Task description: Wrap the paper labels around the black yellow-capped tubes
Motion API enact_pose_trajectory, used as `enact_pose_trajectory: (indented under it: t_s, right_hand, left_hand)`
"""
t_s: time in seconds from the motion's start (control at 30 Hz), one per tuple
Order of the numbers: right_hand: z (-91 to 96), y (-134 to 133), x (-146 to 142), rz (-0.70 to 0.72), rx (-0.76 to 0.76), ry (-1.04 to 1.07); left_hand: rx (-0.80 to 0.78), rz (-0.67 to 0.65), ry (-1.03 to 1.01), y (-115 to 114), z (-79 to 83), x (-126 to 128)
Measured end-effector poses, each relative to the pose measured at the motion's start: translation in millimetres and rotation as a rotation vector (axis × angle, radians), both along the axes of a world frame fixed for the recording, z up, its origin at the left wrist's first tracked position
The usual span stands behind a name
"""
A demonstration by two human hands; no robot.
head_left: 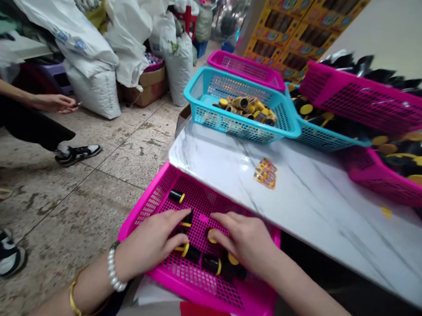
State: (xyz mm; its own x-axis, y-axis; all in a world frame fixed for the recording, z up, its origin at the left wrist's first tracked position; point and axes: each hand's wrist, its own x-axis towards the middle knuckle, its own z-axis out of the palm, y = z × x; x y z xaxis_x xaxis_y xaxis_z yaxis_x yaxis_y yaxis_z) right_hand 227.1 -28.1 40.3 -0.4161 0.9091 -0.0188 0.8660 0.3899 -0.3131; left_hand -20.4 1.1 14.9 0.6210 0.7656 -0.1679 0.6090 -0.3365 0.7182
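Note:
Both hands reach into a pink plastic basket (131,229) with several black tubes that have yellow ends. My left hand (153,238) is at the basket's left side, thumb and index finger spread around a black tube (187,218). Another tube (191,254) lies just by its thumb. On the right, my right hand (245,235) has its fingers apart, and its thumb touches a yellow-ended tube (212,235). More tubes lie under its palm, partly hidden. A single tube (176,196) rests near the basket's far left corner.
A marble-patterned table (218,153) holds a sheet of orange stickers (266,173) and a blue basket (242,131) with yellow-and-black pieces. Pink baskets (374,97) stack at right. Yellow boxes (277,32) stand behind. At left, another person's hand (56,103) shows near white sacks (93,89).

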Motion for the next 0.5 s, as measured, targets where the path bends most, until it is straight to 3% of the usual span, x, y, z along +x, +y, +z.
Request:
enact_pose_trajectory:
  t_s: [0.1, 0.17, 0.3, 0.5]
  right_hand:
    - [19.7, 21.8, 34.1, -0.234, 0.357, 0.195]
    - [22.6, 40.6, 62.5, -0.418, 0.491, 0.162]
    - [8.9, 66.2, 102.1, -0.556, 0.399, 0.150]
    - [-0.9, 64.5, 99.5, -0.520, 0.446, 0.138]
  left_hand:
    - [-0.029, -0.017, 0.002, -7.6, -8.3, 2.0]
    - [-0.057, -0.034, -0.015, -11.5, -12.8, 4.5]
    - [-0.105, -0.037, -0.055, -14.3, -14.5, 9.5]
    - [-0.088, 0.094, -0.143, -9.1, -4.3, 14.5]
